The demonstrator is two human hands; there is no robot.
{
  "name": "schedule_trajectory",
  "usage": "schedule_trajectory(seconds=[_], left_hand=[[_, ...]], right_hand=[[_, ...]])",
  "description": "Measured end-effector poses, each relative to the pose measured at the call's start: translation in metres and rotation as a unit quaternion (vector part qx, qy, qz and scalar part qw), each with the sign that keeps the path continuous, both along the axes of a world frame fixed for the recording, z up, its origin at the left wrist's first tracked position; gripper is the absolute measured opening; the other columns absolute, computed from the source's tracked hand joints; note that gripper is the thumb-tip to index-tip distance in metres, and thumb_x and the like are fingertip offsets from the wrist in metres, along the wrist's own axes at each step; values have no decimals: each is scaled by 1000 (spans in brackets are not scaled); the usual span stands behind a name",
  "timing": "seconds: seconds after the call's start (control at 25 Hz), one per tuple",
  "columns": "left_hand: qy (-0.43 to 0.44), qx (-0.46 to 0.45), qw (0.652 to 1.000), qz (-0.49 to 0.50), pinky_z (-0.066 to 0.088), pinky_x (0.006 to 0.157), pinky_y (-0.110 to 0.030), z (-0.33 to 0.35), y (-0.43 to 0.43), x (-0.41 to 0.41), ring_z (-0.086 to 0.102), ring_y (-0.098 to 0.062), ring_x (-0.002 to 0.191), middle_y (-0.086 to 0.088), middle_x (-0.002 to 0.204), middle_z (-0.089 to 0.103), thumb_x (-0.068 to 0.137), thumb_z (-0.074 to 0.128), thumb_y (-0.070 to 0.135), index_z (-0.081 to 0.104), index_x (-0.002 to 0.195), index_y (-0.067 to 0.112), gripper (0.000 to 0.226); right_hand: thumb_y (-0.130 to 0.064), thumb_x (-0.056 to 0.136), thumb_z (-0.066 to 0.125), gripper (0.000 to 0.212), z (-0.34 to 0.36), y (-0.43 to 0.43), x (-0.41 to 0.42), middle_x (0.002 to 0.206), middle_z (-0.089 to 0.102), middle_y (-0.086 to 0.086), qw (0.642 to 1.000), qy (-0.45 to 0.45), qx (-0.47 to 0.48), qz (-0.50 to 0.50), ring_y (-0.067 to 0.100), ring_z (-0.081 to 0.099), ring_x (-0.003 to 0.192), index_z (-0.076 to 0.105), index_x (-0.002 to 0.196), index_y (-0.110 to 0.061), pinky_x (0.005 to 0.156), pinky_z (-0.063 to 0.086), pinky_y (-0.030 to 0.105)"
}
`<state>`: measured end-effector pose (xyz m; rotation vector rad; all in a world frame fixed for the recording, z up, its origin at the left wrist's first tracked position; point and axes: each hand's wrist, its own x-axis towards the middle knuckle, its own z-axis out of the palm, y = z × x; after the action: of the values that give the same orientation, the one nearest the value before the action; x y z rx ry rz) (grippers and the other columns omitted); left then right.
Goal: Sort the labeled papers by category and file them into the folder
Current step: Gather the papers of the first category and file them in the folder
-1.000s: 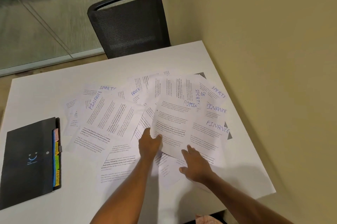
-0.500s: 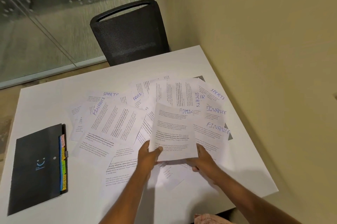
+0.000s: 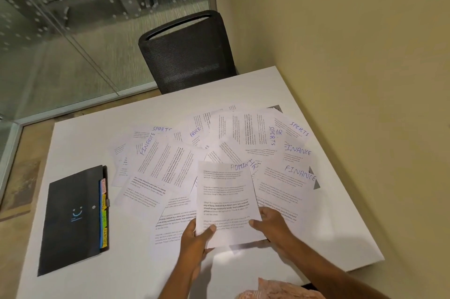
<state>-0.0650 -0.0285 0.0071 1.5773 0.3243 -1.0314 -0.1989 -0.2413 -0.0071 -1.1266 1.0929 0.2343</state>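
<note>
The left hand [image 3: 194, 240] and right hand [image 3: 272, 228] pinch the ADMIN sheet [image 3: 225, 203] at its near edge. The folder [image 3: 70, 220] lies on the worktop [image 3: 80, 142] at nine o'clock, long axis twelve-to-six, tabs toward them; left hand nearer.

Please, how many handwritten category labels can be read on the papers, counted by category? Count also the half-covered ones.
SPORTS labels: 3
FINANCE labels: 4, one showing only "ANCE"
HR labels: 2, both partly covered
ADMIN label: 1, on the held sheet
Total: 10
</note>
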Motion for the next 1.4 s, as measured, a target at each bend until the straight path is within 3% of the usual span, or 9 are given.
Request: schedule_trajectory(seconds=[0.16,0.32,0.44,0.56,0.72,0.84,1.08,1.24,1.4], left_hand=[[18,23,999,26,62,64,-31,20,47,-2,78,-20,102,0,115,82,93,81,19,73,124,22,33],[26,22,999,14,48,82,-42,9,67,13,66,-32,86,-12,126,77,72,98,45,70,133,19,72],[10,16,999,30,48,99,-52,7,74,11,73,-41,114,-9,124,78,84,90,24,71,130,18,50],[-2,13,999,48,53,107,-56,5,77,8,76,-31,113,-5,123,79,97,74,5,70,131,16,36],[-4,20,998,57,51,110,-56,0,79,5,73,-34,117,-6,125,78,97,71,-1,70,130,15,37],[-11,23,998,60,53,107,-54,1,79,5,74,-33,115,-5,123,79,97,70,-1,69,132,15,38],[-25,20,998,52,55,104,-56,11,77,11,75,-33,114,-6,122,79,98,70,0,68,132,15,37],[-33,24,998,42,55,104,-57,14,74,17,74,-34,115,-5,123,79,98,71,4,69,134,17,38],[-27,20,998,55,56,102,-51,16,73,20,75,-32,113,-7,122,79,98,70,2,71,130,17,35]], right_hand=[[-16,91,80,29,-5,31,7,114,81,-9,991,-1,-67,116,25,80,96,74,115,-31,65,68,52],[-10,92,82,28,-7,32,10,112,81,-11,989,-20,-57,133,21,79,102,76,114,-27,75,69,48],[-12,91,83,27,-2,38,12,108,83,-11,983,-41,-63,169,12,79,100,77,114,-24,92,65,37],[-31,89,85,26,2,29,4,93,81,-9,983,-34,-109,143,7,75,82,76,111,-23,78,60,27],[-41,88,82,50,-22,-8,-35,121,60,5,939,164,-292,73,27,62,114,62,125,-14,88,54,36],[-51,76,92,85,-45,-25,-56,133,46,16,906,295,-303,28,37,51,123,46,132,-7,86,57,49],[-59,61,99,111,-63,-16,-30,139,43,23,868,366,-333,35,40,51,125,34,133,-5,101,57,50],[-39,64,102,102,-65,-12,-20,137,49,24,877,342,-336,23,43,59,122,32,131,-6,98,59,52],[-20,85,77,45,-57,-22,-37,112,70,10,896,299,-326,-34,37,70,89,45,115,-17,81,61,45]])
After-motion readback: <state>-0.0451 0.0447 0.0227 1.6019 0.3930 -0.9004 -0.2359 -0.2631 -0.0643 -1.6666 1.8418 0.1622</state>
